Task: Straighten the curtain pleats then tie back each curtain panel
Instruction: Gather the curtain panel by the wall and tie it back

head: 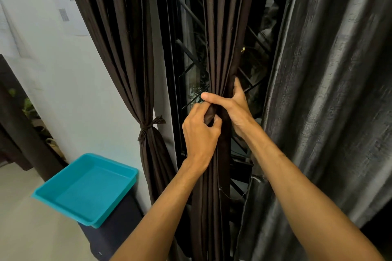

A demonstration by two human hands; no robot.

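Note:
A dark brown curtain panel [218,38] hangs in the middle, gathered into a narrow bundle at waist height. My left hand [199,131] pinches a brown fabric strip at the front of that bundle. My right hand [235,108] wraps around the bundle from the right, thumb laid across the front and fingers behind. To the left hangs a second brown panel [127,48], cinched by a knotted brown tie-back [151,126]. A grey curtain [331,91] hangs at the right, loose.
Behind the panels is a dark window with a black diagonal metal grille [188,53]. A teal plastic tray [89,188] sits on a dark stand by the white wall at lower left. The floor is pale.

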